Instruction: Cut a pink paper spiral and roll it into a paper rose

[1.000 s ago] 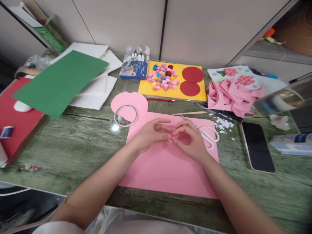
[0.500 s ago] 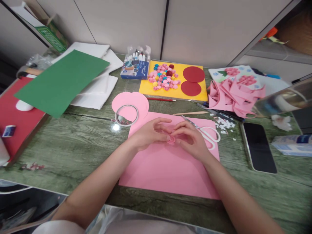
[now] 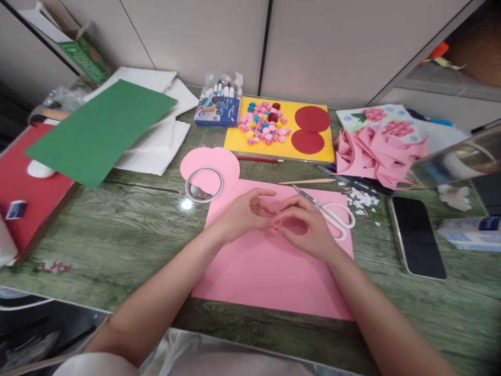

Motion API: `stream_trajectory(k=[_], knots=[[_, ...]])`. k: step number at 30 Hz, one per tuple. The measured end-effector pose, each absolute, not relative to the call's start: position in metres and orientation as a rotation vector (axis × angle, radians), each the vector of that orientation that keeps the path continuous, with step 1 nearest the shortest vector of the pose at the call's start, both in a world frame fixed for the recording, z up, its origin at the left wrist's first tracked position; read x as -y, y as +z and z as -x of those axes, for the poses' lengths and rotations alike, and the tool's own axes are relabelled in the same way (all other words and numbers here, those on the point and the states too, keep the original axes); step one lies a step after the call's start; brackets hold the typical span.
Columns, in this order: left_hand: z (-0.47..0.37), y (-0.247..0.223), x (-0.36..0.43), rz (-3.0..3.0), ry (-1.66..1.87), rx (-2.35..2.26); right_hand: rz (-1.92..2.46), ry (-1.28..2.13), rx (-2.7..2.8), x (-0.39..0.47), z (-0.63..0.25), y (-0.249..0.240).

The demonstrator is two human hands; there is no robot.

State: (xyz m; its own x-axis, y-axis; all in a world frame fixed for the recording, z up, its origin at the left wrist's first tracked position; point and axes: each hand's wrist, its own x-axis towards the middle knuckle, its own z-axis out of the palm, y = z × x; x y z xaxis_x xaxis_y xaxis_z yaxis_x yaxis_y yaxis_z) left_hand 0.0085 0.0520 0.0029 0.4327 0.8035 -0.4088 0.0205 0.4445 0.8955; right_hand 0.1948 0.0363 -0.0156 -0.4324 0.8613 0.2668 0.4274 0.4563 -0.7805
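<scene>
A small pink paper coil (image 3: 274, 226) is pinched between the fingertips of my left hand (image 3: 248, 213) and my right hand (image 3: 307, 224), partly hidden by them. Both hands are over the pink sheet (image 3: 270, 277). Scissors with white handles (image 3: 340, 221) lie beside my right hand, on the sheet's upper right part. Up and left of my left hand, a tape roll (image 3: 204, 199) rests on pink paper circles (image 3: 227, 162). A pointed wooden stick (image 3: 309, 181) lies just beyond the sheet.
A phone (image 3: 418, 237), white paper bits (image 3: 364, 200) and pink scraps (image 3: 381, 151) are on the right. Behind, a yellow sheet (image 3: 238, 142) bears coloured rolls and red circles (image 3: 312, 119), beside a marker box (image 3: 217, 112). Green paper (image 3: 102, 130) lies at the left.
My right fingertips have come closer to my left ones around the pink coil, which is now more covered. The rest of the table things are unchanged.
</scene>
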Motion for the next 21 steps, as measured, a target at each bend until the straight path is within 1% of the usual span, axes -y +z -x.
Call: stream_trajectory(k=[4,13,17,21], knots=[[-0.01,0.003,-0.051,-0.945,0.665,-1.023,1.083,0.772,1.989,-0.036,-0.195,-0.016],[-0.015,0.003,-0.048,-0.967,0.762,-1.022,1.101,0.771,1.938,-0.035,-0.196,-0.017],[-0.019,0.008,-0.044,-1.171,0.886,-1.062,1.143,0.792,1.893,-0.032,-0.195,-0.014],[-0.022,0.008,-0.037,-1.61,0.971,-1.155,1.177,0.648,1.808,-0.029,-0.193,-0.012]])
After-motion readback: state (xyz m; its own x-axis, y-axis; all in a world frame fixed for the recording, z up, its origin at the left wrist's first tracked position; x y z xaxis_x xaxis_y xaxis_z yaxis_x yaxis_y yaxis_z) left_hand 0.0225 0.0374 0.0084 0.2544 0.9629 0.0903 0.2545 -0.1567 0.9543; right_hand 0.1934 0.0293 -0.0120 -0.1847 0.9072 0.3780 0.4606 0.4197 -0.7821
